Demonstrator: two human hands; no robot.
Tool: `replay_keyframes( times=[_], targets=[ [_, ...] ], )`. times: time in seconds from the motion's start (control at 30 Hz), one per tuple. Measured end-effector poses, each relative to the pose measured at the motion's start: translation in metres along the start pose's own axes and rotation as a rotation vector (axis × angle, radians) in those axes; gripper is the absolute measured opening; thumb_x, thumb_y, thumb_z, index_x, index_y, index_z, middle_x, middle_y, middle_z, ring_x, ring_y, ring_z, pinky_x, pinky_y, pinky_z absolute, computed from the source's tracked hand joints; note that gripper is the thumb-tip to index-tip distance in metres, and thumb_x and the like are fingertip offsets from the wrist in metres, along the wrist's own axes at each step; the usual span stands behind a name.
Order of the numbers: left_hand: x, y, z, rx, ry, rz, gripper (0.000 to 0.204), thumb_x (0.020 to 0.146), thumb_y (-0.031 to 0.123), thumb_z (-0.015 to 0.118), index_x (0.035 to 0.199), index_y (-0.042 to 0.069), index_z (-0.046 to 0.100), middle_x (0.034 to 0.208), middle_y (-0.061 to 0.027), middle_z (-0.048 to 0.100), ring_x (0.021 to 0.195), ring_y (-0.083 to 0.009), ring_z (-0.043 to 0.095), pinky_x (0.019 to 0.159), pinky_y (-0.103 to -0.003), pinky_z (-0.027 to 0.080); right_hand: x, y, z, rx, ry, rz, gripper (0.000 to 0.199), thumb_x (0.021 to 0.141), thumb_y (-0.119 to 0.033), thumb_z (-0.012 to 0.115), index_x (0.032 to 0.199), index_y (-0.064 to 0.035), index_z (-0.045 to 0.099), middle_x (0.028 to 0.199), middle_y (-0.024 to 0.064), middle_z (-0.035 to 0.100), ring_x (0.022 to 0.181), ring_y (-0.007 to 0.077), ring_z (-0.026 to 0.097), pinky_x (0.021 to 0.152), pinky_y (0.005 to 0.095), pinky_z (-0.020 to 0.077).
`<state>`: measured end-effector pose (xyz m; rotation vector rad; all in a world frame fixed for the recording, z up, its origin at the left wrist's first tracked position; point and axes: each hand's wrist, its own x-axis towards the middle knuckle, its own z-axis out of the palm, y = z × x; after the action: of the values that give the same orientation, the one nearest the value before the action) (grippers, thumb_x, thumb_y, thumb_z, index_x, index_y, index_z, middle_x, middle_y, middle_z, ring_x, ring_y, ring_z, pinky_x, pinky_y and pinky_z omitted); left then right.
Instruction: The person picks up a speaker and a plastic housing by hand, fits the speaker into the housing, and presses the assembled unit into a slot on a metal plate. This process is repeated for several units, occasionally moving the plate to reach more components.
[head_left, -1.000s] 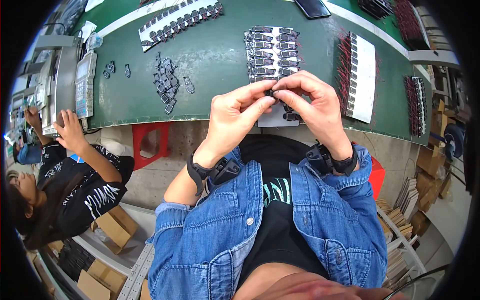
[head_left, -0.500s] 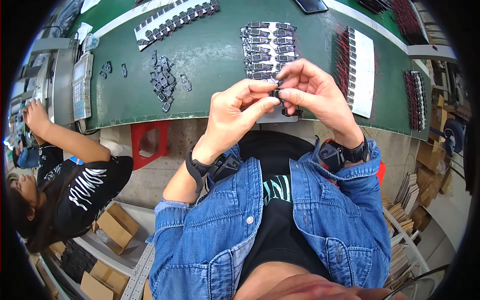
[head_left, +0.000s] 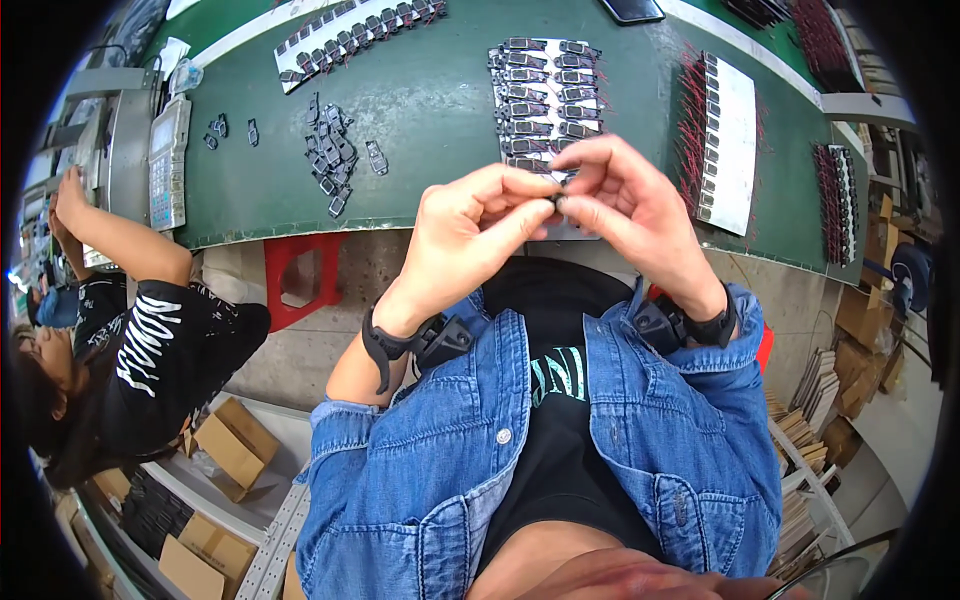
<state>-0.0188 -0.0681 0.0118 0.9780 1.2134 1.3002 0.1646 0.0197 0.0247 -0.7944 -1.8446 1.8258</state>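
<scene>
Green surface (head_left: 420,130), far side: white card of small dark parts (head_left: 545,95); loose pile (head_left: 330,165) at left. Left hand (head_left: 470,235) and right hand (head_left: 625,215) together pinch one small dark part (head_left: 556,201) between fingertips, raised near the chest. Advisable: steady, light pinch, wires kept clear.

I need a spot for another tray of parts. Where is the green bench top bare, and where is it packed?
Bare green bench top lies between the loose pile of small parts and the middle white tray. A narrower strip runs between that tray and the right tray. The far edge and right end are crowded.
</scene>
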Motion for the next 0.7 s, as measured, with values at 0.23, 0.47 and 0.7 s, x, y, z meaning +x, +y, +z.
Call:
replay_keyframes(
  times=[0.23, 0.47, 0.7],
  targets=[
    [-0.005, -0.022, -0.019, 0.117, 0.131, -0.318, 0.014, 0.093, 0.008, 0.064, 0.102, -0.001, 0.058, 0.082, -0.0046, 0.068, 0.068, -0.0061, 0.062, 0.055, -0.020, 0.050, -0.053, -0.009, -0.034, -0.456, 0.458, -0.116, 0.020, 0.093, 0.002, 0.060, 0.111, 0.0008, 0.067, 0.104, 0.0071, 0.065, 0.099, 0.0159, 0.062, 0.087, 0.0273, 0.0487],
    [0.007, -0.023, -0.010, 0.104, 0.168, -0.315, 0.017, 0.094, 0.010, 0.064, 0.106, 0.002, 0.054, 0.076, -0.0032, 0.063, 0.060, -0.0052, 0.054, 0.045, -0.019, 0.038, -0.118, 0.014, -0.089, -0.920, 0.780, 0.002, 0.020, 0.089, 0.003, 0.064, 0.108, -0.0001, 0.071, 0.103, 0.0089, 0.067, 0.097, 0.0182, 0.064, 0.085, 0.0281, 0.0491],
    [0.004, -0.024, -0.004, 0.192, 0.205, -0.242, 0.017, 0.096, 0.009, 0.063, 0.108, 0.003, 0.054, 0.074, -0.0021, 0.062, 0.061, -0.0042, 0.053, 0.048, -0.018, 0.038, -0.120, 0.030, -0.092, -0.987, 0.805, -0.053, 0.024, 0.087, 0.002, 0.067, 0.109, -0.0042, 0.073, 0.101, 0.0095, 0.067, 0.094, 0.0207, 0.065, 0.081, 0.0297, 0.0510]
  ],
)
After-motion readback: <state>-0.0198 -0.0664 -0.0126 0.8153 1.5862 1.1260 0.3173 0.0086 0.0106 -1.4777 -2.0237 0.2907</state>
